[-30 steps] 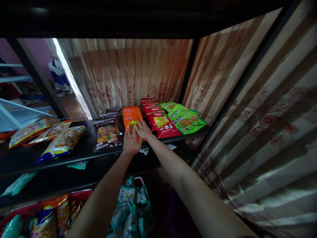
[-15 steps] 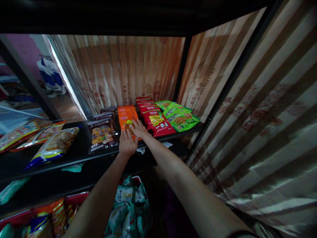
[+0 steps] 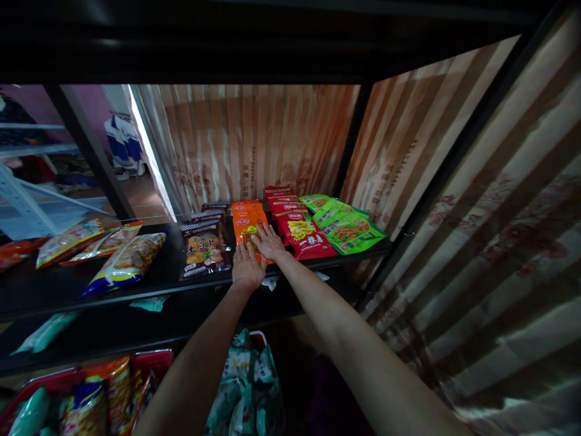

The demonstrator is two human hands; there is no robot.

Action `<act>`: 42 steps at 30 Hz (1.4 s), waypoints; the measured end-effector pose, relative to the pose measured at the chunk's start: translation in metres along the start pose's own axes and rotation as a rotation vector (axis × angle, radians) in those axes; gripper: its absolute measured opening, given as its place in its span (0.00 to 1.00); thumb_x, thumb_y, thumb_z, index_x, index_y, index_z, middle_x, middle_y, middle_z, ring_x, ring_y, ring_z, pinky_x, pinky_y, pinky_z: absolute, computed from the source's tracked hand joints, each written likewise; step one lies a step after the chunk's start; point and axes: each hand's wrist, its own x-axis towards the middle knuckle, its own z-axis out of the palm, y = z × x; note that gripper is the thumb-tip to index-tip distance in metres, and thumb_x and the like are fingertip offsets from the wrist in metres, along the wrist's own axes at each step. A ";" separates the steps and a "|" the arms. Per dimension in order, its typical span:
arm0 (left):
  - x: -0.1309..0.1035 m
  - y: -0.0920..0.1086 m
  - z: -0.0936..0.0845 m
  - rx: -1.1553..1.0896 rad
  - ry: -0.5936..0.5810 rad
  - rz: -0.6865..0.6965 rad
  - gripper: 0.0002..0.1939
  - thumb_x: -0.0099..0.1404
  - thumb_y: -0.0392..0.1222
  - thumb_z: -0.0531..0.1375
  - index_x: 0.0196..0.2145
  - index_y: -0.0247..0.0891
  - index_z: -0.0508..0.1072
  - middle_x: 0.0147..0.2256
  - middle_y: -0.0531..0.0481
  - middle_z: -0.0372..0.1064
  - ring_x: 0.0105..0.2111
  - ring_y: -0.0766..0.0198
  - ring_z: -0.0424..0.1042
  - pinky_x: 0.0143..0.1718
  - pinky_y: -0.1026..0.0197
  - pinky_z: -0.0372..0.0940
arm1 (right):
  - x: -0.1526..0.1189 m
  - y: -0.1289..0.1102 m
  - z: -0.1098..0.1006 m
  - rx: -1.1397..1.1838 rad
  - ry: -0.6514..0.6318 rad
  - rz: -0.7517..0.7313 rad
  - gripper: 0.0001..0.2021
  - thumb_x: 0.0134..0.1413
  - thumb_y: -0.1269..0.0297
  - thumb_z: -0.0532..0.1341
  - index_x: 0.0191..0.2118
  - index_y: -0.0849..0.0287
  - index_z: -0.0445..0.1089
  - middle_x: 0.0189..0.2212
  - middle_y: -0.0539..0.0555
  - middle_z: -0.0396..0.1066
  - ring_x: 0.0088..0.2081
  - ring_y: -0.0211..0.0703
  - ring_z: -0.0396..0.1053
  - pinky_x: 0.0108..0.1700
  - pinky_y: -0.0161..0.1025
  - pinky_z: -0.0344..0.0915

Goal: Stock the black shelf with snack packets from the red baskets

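Orange snack packets [image 3: 247, 218] lie in an overlapping row on the black shelf [image 3: 158, 280]. My left hand [image 3: 248, 266] rests flat on the lower part of the front orange packet, fingers stretched out. Beside it, my right hand [image 3: 269, 243] lies on the same packet's right side with its fingers spread. Neither hand grips anything. Brown potato-chip packets [image 3: 204, 249] form a row just left of my left hand. Red packets [image 3: 302, 233] overlap in a row to the right of my right hand, and green packets [image 3: 347, 227] fan out beyond them.
Larger snack bags [image 3: 127, 260] lie at the shelf's left. Below stand a red basket [image 3: 157, 361] of mixed bags and another basket holding green-white packets [image 3: 240, 387]. A black post [image 3: 403, 233] and a striped curtain [image 3: 476, 242] bound the right side.
The view has shifted, so the shelf and packets appear farther right and slightly lower. Both hands stay flat on the front orange packet, with little visible change in their pose.
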 end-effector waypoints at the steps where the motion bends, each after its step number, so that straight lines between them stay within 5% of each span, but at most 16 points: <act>1: 0.000 0.000 -0.001 -0.001 -0.011 -0.002 0.37 0.67 0.52 0.47 0.64 0.18 0.50 0.64 0.23 0.43 0.64 0.41 0.45 0.62 0.44 0.48 | 0.000 0.001 0.001 0.029 0.001 -0.004 0.33 0.62 0.43 0.37 0.68 0.53 0.37 0.70 0.51 0.30 0.69 0.47 0.27 0.66 0.47 0.35; 9: -0.002 0.004 -0.008 -0.020 -0.035 -0.048 0.36 0.68 0.52 0.46 0.64 0.20 0.49 0.65 0.26 0.41 0.65 0.43 0.44 0.62 0.46 0.47 | -0.008 -0.005 -0.014 0.050 0.074 -0.049 0.33 0.63 0.45 0.40 0.69 0.53 0.37 0.70 0.52 0.29 0.69 0.52 0.23 0.66 0.53 0.36; 14: 0.000 0.006 -0.011 -0.040 -0.030 -0.075 0.37 0.67 0.53 0.47 0.65 0.22 0.49 0.65 0.28 0.42 0.65 0.44 0.44 0.62 0.46 0.48 | -0.030 0.004 -0.016 -0.043 0.154 -0.169 0.28 0.65 0.56 0.41 0.68 0.55 0.42 0.69 0.52 0.33 0.69 0.49 0.28 0.66 0.49 0.40; 27: 0.001 0.005 -0.005 -0.058 -0.021 -0.097 0.36 0.67 0.52 0.46 0.65 0.24 0.50 0.65 0.29 0.42 0.65 0.45 0.43 0.63 0.44 0.47 | -0.019 0.006 -0.005 -0.081 -0.021 -0.167 0.27 0.66 0.54 0.36 0.68 0.51 0.39 0.70 0.47 0.31 0.69 0.44 0.26 0.66 0.49 0.36; 35: -0.006 0.004 0.000 -0.036 0.114 -0.021 0.32 0.67 0.46 0.48 0.63 0.23 0.54 0.65 0.31 0.44 0.66 0.47 0.42 0.64 0.45 0.45 | -0.021 0.006 -0.003 -0.048 -0.034 -0.130 0.28 0.65 0.53 0.35 0.68 0.52 0.38 0.70 0.48 0.28 0.69 0.43 0.24 0.66 0.46 0.37; 42: -0.015 0.000 -0.004 -0.011 0.020 0.039 0.31 0.68 0.46 0.45 0.64 0.25 0.53 0.65 0.32 0.42 0.66 0.49 0.43 0.64 0.47 0.42 | -0.020 0.004 -0.002 -0.041 -0.047 -0.115 0.28 0.65 0.52 0.36 0.68 0.50 0.35 0.70 0.48 0.26 0.69 0.45 0.24 0.65 0.48 0.39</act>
